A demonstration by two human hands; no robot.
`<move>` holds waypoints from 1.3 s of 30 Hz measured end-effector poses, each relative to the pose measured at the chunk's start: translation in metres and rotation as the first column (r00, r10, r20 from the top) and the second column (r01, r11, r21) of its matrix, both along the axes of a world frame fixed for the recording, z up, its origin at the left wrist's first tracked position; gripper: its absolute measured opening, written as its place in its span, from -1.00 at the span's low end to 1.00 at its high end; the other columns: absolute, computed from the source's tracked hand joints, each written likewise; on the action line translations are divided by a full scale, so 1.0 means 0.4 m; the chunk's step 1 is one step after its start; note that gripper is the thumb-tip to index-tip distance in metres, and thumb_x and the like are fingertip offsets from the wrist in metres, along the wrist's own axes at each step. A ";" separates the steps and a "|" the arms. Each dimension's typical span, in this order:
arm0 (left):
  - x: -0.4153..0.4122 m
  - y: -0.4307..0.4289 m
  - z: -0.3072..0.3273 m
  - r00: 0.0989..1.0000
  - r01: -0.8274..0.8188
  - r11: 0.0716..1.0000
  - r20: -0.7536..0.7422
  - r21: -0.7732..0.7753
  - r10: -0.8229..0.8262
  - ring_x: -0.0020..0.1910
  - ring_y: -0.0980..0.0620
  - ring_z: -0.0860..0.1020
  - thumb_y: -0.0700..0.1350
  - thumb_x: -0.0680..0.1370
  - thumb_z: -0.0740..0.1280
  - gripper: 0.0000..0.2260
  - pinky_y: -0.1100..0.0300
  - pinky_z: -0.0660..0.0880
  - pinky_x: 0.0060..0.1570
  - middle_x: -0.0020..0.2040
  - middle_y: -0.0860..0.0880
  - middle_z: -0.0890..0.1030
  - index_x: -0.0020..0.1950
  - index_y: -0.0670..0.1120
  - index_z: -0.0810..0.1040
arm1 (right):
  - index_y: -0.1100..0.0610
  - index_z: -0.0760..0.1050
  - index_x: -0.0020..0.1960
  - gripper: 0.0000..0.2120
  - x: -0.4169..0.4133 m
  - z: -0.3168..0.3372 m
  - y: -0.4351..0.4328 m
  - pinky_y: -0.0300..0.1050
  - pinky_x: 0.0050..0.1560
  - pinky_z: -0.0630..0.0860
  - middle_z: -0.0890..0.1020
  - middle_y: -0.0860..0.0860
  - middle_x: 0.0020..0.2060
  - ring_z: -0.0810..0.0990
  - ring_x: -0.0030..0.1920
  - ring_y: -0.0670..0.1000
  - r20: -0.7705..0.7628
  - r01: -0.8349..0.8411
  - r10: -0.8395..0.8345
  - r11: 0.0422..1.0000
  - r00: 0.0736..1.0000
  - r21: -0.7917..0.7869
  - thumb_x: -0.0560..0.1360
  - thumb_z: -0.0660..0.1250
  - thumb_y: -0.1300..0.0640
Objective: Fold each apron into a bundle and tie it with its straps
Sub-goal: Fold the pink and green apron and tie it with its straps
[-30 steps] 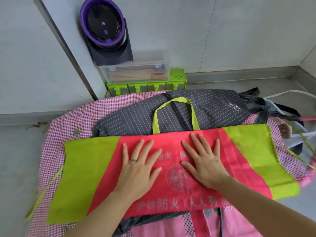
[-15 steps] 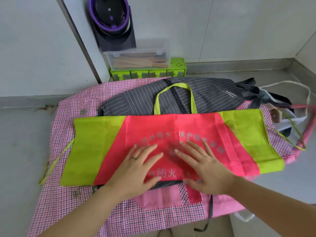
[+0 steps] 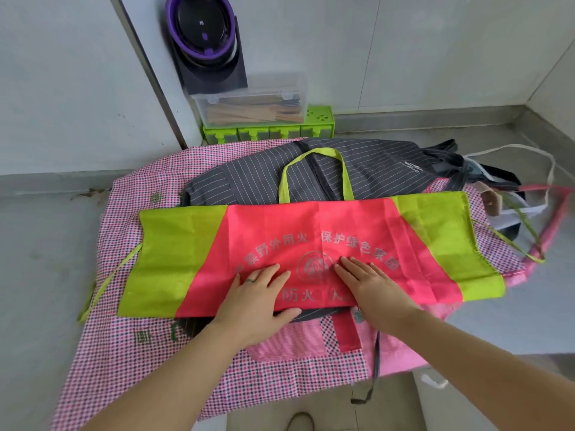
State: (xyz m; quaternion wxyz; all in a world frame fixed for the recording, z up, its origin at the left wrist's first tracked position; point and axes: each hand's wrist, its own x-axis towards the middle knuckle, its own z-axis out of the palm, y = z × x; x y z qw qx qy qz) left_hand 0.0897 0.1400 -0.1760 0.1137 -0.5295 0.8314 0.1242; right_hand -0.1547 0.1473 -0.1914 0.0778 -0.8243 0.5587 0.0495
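Observation:
A red and lime-green apron (image 3: pixel 311 231) lies folded into a wide band on top of the pile, its green neck loop (image 3: pixel 314 172) sticking out at the far edge. Thin green straps trail off at the left (image 3: pixel 102 284) and right (image 3: pixel 522 244). My left hand (image 3: pixel 255 300) lies flat at the band's near edge, fingers straight, thumb over the edge. My right hand (image 3: pixel 370 284) presses flat on the red cloth beside it. Under it lie a grey striped apron (image 3: pixel 373 172) and a pink checked apron (image 3: pixel 130 346).
The pile sits on a grey counter (image 3: pixel 46 244) against a white wall. At the back stand a green box (image 3: pixel 267 132) with a clear tub of sticks (image 3: pixel 252 104) on it, and a purple-rimmed device (image 3: pixel 202 29). More cloth and white straps (image 3: pixel 529 160) lie at the right.
Both hands have slid toward me across the red cloth, from its middle to its near edge. The view has tilted down, showing more of the pink checked apron.

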 end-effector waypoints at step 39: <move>0.059 -0.170 0.060 0.963 -0.097 0.984 0.235 -0.147 0.130 0.11 -0.04 0.57 -0.25 0.56 0.14 -0.66 0.07 0.41 0.07 0.16 -0.01 0.58 0.32 -0.04 0.35 | 0.10 0.38 0.12 -0.79 -0.086 0.107 -0.113 0.07 0.23 0.31 0.58 0.02 0.05 0.55 0.11 0.10 -0.257 0.428 -0.378 0.886 0.889 0.177 0.51 0.15 0.11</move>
